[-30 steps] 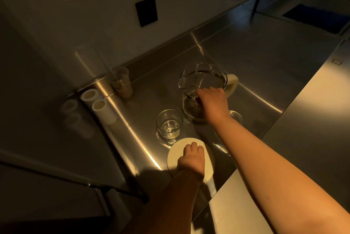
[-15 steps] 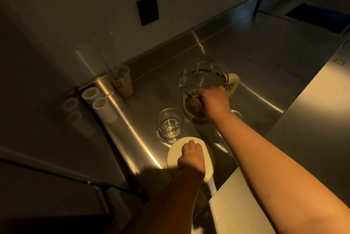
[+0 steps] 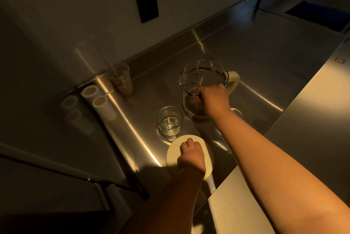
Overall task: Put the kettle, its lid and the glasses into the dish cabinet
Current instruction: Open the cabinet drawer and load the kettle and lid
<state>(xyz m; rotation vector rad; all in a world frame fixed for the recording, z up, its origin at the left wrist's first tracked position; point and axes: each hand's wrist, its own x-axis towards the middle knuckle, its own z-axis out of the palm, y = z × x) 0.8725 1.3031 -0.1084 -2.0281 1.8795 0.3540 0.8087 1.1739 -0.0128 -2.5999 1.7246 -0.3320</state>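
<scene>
Steel counter [image 3: 265,48], plastic cup [image 3: 122,80] with straw, two white tubes [image 3: 99,102], black wall plates [image 3: 147,7], possibly a sink [image 3: 320,15]

Stainless steel counter [image 3: 255,48], brushed, with low steel upstand; warm light fell across its right side. Pale wall [image 3: 94,6] carried two black rectangular wall plates [image 3: 147,7]. Room was dim. Dark blue mat [image 3: 320,16] lay far right.
</scene>
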